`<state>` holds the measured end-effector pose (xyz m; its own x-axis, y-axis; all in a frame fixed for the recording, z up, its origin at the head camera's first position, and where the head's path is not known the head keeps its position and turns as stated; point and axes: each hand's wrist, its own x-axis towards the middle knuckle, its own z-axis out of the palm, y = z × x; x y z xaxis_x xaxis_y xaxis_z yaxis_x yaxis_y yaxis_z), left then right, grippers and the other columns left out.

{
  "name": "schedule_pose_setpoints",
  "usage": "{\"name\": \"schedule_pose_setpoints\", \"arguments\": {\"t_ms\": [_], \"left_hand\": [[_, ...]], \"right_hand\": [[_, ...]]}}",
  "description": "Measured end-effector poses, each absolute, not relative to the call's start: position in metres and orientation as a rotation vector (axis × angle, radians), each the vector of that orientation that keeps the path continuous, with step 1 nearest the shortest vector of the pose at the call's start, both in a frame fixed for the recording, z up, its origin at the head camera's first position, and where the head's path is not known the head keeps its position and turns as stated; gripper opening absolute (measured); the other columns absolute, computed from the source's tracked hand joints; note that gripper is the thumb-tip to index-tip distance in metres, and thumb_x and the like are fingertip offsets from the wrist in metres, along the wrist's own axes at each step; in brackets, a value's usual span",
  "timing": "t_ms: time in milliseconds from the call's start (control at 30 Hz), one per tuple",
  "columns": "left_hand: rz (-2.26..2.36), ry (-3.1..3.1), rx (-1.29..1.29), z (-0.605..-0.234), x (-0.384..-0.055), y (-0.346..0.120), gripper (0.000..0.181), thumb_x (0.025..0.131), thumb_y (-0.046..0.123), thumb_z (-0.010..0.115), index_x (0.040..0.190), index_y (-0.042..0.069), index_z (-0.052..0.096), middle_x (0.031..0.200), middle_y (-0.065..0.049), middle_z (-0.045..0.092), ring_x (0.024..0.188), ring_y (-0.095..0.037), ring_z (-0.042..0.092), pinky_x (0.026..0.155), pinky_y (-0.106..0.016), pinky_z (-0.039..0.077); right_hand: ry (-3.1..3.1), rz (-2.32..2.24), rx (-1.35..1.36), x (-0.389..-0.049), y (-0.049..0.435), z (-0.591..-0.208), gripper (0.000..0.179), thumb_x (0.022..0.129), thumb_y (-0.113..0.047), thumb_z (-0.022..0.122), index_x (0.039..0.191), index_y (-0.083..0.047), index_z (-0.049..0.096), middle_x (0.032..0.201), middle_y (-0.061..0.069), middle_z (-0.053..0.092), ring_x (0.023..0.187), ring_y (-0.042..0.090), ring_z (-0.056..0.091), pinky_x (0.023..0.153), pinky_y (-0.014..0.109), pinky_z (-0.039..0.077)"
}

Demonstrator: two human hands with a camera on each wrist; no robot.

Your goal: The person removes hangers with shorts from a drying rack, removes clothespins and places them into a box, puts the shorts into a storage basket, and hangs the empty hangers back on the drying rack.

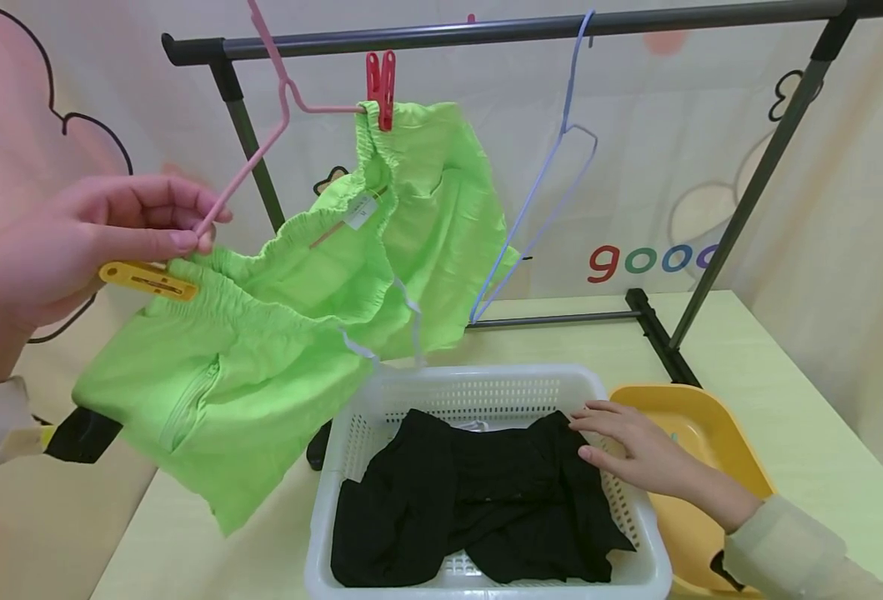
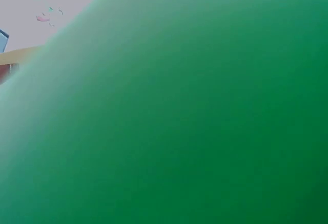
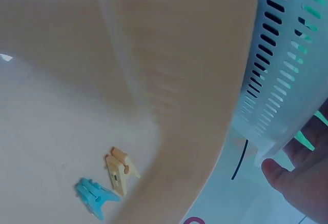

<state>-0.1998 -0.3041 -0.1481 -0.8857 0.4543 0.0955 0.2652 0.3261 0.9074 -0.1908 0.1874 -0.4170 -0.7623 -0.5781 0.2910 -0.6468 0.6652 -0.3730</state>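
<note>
My left hand [image 1: 81, 250] pinches the lower left end of a pink hanger [image 1: 249, 164] between thumb and fingers. Bright green shorts [image 1: 261, 367] hang from it by their elastic waistband, a white drawstring dangling at the front. A yellow clothespin [image 1: 148, 280] grips the waistband beside that hand, and a red clothespin [image 1: 386, 92] clamps the far end. Green cloth fills most of the left wrist view. Over the right rim of a white basket [image 1: 654, 550] reaches my right hand [image 1: 636, 446], fingers extended at the edge of a black garment [image 1: 501, 483] lying inside.
A black rack bar [image 1: 441, 35] spans the back, with a blue hanger [image 1: 534, 187] on its right part. Right of the basket sits a yellow tray [image 1: 711, 417]; in the right wrist view it holds a blue clothespin [image 3: 95, 197] and a yellowish clothespin [image 3: 119, 170].
</note>
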Motion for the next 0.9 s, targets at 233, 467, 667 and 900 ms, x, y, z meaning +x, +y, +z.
{"name": "schedule_pose_setpoints", "arguments": {"t_ms": [233, 467, 667, 900], "left_hand": [[1.568, 2.377, 0.753, -0.146, -0.191, -0.295, 0.031, 0.086, 0.002, 0.052, 0.115, -0.006, 0.047, 0.094, -0.009, 0.058, 0.081, -0.017, 0.057, 0.063, -0.028, 0.049], [1.495, 2.271, 0.976, -0.146, -0.186, -0.28, 0.027, 0.087, 0.001, 0.05, 0.112, -0.009, 0.049, 0.091, -0.009, 0.058, 0.083, -0.02, 0.054, 0.069, -0.026, 0.048], [1.426, 2.287, 1.018, -0.147, -0.183, -0.271, 0.024, 0.086, 0.003, 0.052, 0.109, -0.007, 0.051, 0.089, -0.008, 0.057, 0.083, -0.02, 0.053, 0.068, -0.026, 0.048], [1.328, 2.331, 1.042, -0.148, -0.177, -0.26, 0.022, 0.087, 0.004, 0.051, 0.107, -0.004, 0.053, 0.095, -0.011, 0.059, 0.085, -0.021, 0.053, 0.07, -0.027, 0.048]], "right_hand": [[-2.755, 0.733, 0.993, -0.191, 0.187, -0.416, 0.033, 0.082, -0.025, 0.061, 0.109, -0.007, 0.061, 0.116, 0.009, 0.059, 0.114, 0.035, 0.044, 0.088, 0.055, 0.036], [-2.778, 0.746, 0.946, -0.191, 0.189, -0.417, 0.033, 0.081, -0.024, 0.062, 0.11, -0.007, 0.061, 0.117, 0.009, 0.058, 0.116, 0.033, 0.043, 0.09, 0.054, 0.036], [-2.751, 0.763, 0.939, -0.191, 0.192, -0.415, 0.032, 0.081, -0.021, 0.062, 0.109, -0.006, 0.061, 0.117, 0.011, 0.058, 0.115, 0.034, 0.043, 0.088, 0.054, 0.036], [-2.708, 0.759, 0.938, -0.19, 0.197, -0.413, 0.031, 0.081, -0.018, 0.062, 0.11, -0.006, 0.06, 0.116, 0.01, 0.058, 0.113, 0.033, 0.044, 0.087, 0.053, 0.036]]}}
